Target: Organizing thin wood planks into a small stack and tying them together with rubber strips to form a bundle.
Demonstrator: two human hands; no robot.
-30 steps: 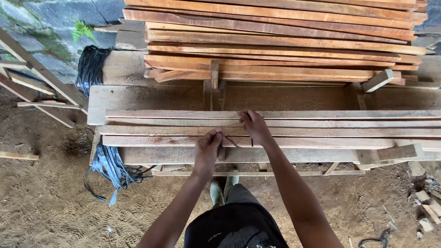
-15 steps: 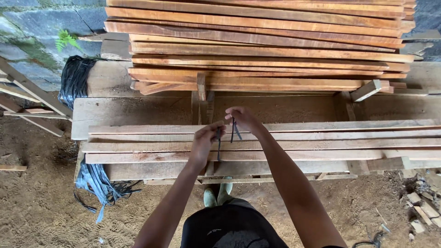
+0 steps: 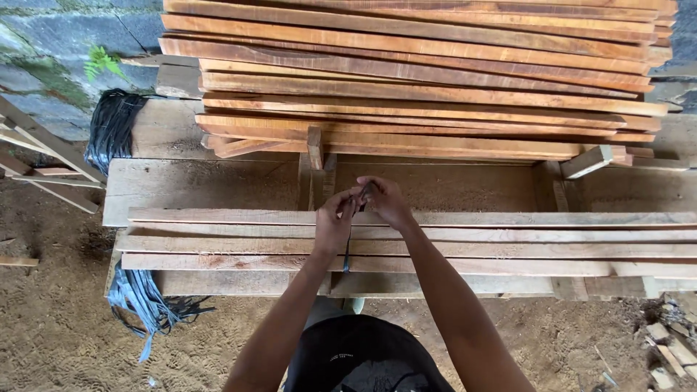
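Note:
A bundle of long pale wooden slats [image 3: 508, 243] lies across a wooden workbench [image 3: 189, 185] in front of me. A thin dark strap [image 3: 347, 250] runs over the slats near the middle. My left hand [image 3: 335, 219] and my right hand [image 3: 385, 199] meet just above the far edge of the bundle, both pinching the strap's ends between their fingers. The strap hangs down from my left hand across the slats.
A tall stack of reddish-brown boards [image 3: 421, 80] fills the back of the bench. A black strap bundle [image 3: 112, 131] hangs at the left, blue-grey straps [image 3: 141, 301] trail to the dirt floor. Loose sticks [image 3: 43, 156] lean at far left; rubble [image 3: 671, 348] lies at right.
Both hands have lifted from the slats' middle toward the bundle's far edge, pulling the strap ends up and bringing them together. The view has shifted slightly.

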